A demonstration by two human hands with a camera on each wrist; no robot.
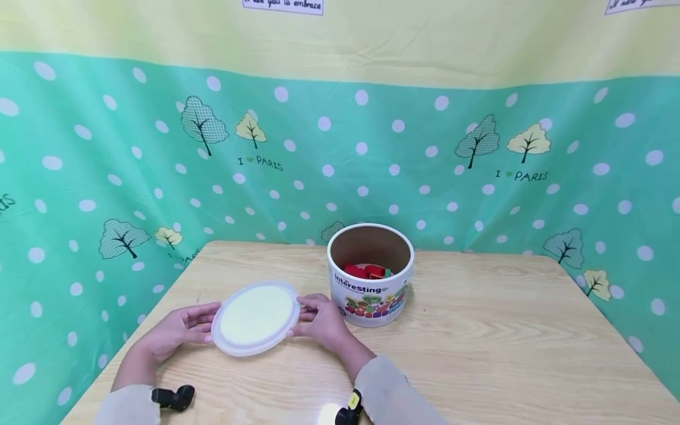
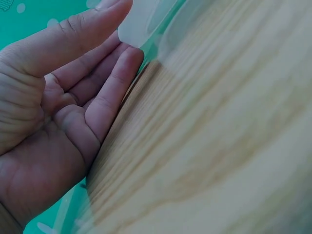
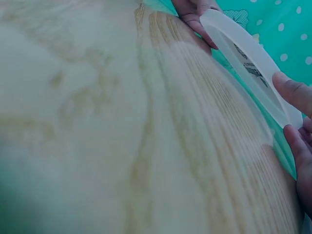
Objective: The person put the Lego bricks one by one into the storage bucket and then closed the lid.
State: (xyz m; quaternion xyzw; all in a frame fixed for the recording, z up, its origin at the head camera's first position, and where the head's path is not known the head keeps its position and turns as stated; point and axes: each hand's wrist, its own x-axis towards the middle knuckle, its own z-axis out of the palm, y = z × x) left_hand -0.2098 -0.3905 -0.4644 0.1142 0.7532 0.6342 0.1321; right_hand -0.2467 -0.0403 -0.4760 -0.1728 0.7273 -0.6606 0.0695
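A round, pale lid (image 1: 257, 316) with a translucent white rim is held between both hands above the table's left half. My left hand (image 1: 177, 330) pinches its left edge between thumb and fingers; in the left wrist view a piece of the lid (image 2: 139, 22) shows at the fingertips. At the opposite edge, the right hand (image 1: 325, 323) pinches the rim. The right wrist view shows the lid (image 3: 288, 113) tilted, with dark print on one face. Just beyond the right hand stands a white, printed round tub (image 1: 369, 307), uncovered, with red pieces (image 1: 366, 271) inside.
The wooden table (image 1: 494, 336) stretches to the right of the tub. A green and yellow curtain (image 1: 372, 147) with dots and trees hangs behind and along the sides. Black wrist devices (image 1: 177, 398) sit on both sleeves.
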